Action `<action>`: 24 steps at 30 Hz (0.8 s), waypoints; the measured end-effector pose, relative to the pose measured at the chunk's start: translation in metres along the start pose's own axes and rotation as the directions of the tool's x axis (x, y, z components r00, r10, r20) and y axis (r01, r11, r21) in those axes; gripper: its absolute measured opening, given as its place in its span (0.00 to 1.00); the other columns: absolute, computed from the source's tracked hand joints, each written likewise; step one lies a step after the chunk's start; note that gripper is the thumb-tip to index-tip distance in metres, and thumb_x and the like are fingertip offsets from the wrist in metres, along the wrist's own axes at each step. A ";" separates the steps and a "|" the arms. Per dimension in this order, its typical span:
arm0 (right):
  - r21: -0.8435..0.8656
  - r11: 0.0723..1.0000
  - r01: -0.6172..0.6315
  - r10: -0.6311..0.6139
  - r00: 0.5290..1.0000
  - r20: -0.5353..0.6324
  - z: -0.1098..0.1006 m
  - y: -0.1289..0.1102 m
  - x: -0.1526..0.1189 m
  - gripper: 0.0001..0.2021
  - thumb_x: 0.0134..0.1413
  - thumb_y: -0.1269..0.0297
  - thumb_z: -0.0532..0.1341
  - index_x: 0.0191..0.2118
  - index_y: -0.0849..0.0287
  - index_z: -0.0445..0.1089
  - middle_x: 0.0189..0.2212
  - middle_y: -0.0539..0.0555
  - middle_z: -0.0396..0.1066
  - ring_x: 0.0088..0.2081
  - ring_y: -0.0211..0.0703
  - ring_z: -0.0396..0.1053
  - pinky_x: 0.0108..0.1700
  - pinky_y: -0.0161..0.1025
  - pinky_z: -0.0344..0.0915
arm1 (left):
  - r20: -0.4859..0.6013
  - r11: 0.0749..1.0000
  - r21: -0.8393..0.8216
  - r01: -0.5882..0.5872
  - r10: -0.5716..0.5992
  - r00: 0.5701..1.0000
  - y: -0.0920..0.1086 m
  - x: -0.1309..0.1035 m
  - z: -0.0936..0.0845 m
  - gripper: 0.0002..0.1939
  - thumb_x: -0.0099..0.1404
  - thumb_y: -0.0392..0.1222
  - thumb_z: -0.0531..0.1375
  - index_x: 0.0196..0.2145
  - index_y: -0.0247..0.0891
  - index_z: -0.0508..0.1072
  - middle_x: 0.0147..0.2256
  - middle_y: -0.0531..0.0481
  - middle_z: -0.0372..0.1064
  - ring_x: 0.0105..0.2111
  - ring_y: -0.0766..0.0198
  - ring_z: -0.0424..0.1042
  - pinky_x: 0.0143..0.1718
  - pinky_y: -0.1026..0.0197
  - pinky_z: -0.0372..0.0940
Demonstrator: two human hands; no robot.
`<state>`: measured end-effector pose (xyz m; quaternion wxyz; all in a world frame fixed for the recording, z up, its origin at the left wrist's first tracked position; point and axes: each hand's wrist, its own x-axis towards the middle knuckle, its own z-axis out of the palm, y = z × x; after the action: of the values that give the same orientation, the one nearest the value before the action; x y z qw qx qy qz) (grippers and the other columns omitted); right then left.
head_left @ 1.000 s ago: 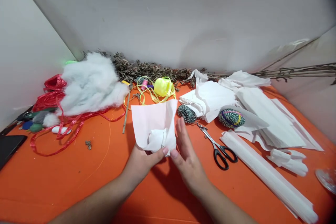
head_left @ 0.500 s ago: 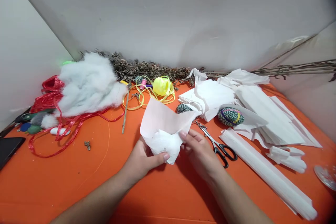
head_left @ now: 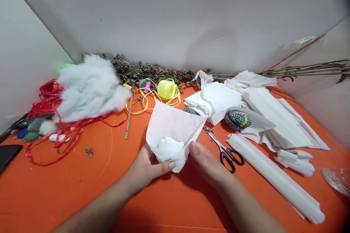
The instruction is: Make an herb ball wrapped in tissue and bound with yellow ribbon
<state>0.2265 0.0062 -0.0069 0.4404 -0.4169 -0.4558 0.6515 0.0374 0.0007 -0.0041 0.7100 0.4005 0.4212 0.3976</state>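
A square of white paper [head_left: 173, 125] is folded around a small white wrapped bundle [head_left: 170, 149] in the middle of the view. My left hand [head_left: 149, 167] grips its lower left side, thumb across the front of the bundle, other fingers behind and partly hidden. At the paper's right edge is my right hand [head_left: 209, 162], thumb raised near the edge and the other fingers hidden behind or below. Whether it pinches the paper cannot be made out. Black-handled scissors [head_left: 225, 149] lie just beyond my right hand.
White fluffy stuffing [head_left: 90, 89] and red ribbon [head_left: 78, 122] lie left on the orange table [head_left: 68, 189]. Dried plants [head_left: 153, 71] run along the wall behind yellow ribbon [head_left: 166, 89]. Right are paper sheets [head_left: 279, 116], a yarn ball [head_left: 237, 119] and a long paper roll [head_left: 276, 178].
The paper's right side has opened out and stands straighter, showing more of the bundle. My right thumb has come off the paper's front, and that hand has turned slightly.
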 end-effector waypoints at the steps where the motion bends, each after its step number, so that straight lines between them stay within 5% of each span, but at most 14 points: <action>1: 0.014 0.999 -0.041 0.041 0.998 0.052 0.002 0.002 -0.002 0.29 0.58 0.39 0.58 0.48 0.61 0.76 0.40 0.61 0.78 0.46 0.55 0.74 0.50 0.50 0.69 | 0.009 1.000 -0.017 0.003 -0.003 1.000 0.001 0.000 0.001 0.27 0.51 0.39 0.73 0.49 0.36 0.73 0.47 0.40 0.77 0.47 0.49 0.75 0.47 0.56 0.69; 10: 0.094 0.989 -0.111 0.098 0.986 0.132 0.006 0.019 -0.004 0.33 0.62 0.38 0.52 0.55 0.63 0.71 0.42 0.62 0.78 0.46 0.54 0.73 0.50 0.50 0.67 | 0.004 0.990 -0.139 0.031 -0.031 1.000 0.002 -0.001 0.009 0.25 0.49 0.39 0.73 0.45 0.35 0.76 0.41 0.42 0.79 0.42 0.52 0.77 0.44 0.57 0.70; 16: 0.030 0.991 -0.131 0.128 0.988 0.087 0.011 0.017 -0.004 0.29 0.64 0.40 0.51 0.48 0.62 0.76 0.38 0.59 0.78 0.40 0.50 0.73 0.44 0.43 0.68 | 0.060 0.992 -0.112 0.061 -0.055 0.997 -0.001 0.001 0.003 0.24 0.51 0.37 0.73 0.46 0.36 0.75 0.41 0.45 0.78 0.42 0.56 0.75 0.44 0.59 0.69; 21: -0.130 0.992 0.009 -0.017 0.998 -0.062 0.016 0.019 -0.006 0.25 0.67 0.45 0.51 0.50 0.60 0.73 0.40 0.56 0.76 0.38 0.46 0.72 0.41 0.39 0.66 | 0.052 0.988 -0.134 0.080 -0.073 0.996 -0.005 0.004 0.002 0.24 0.51 0.36 0.73 0.46 0.36 0.74 0.42 0.46 0.78 0.41 0.59 0.75 0.44 0.60 0.68; 24: -0.242 0.962 0.123 -0.140 0.989 -0.052 0.016 0.025 -0.010 0.22 0.69 0.49 0.50 0.51 0.59 0.72 0.42 0.56 0.76 0.39 0.45 0.71 0.42 0.39 0.66 | 0.095 0.983 -0.160 0.095 -0.080 0.992 -0.005 0.004 0.003 0.23 0.52 0.36 0.73 0.46 0.35 0.75 0.41 0.46 0.78 0.41 0.59 0.75 0.44 0.60 0.69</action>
<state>0.2088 -0.0117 -0.0255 0.4451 -0.4576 -0.5418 0.5468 0.0427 0.0022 -0.0085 0.7752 0.3388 0.3726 0.3813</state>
